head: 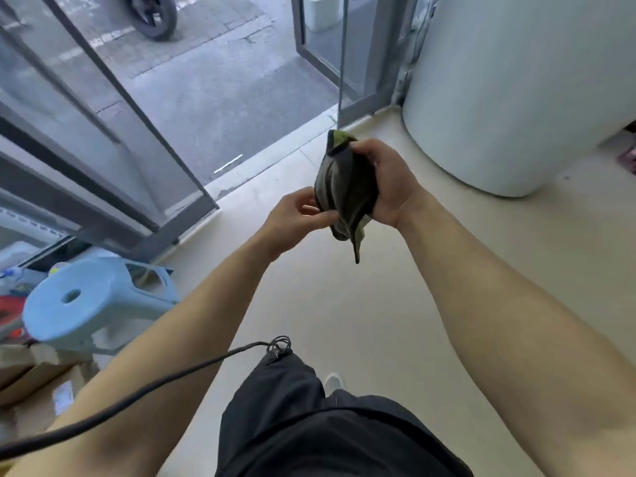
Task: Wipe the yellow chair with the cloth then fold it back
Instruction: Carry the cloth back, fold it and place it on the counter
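A dark grey and olive-green cloth [346,191] is bunched up in the air in front of me, above the pale floor. My right hand [389,182] grips it from the right, fingers curled over its upper part. My left hand [297,215] pinches the cloth's lower left edge between thumb and fingers. A narrow corner of the cloth hangs down below both hands. No yellow chair shows in this view.
A light blue plastic stool [93,301] stands at the lower left beside cardboard boxes [31,376]. A large white cylinder [516,98] fills the upper right. Open glass doors [113,139] lead to pavement with a scooter wheel [155,15]. A black cable [144,390] crosses my left arm.
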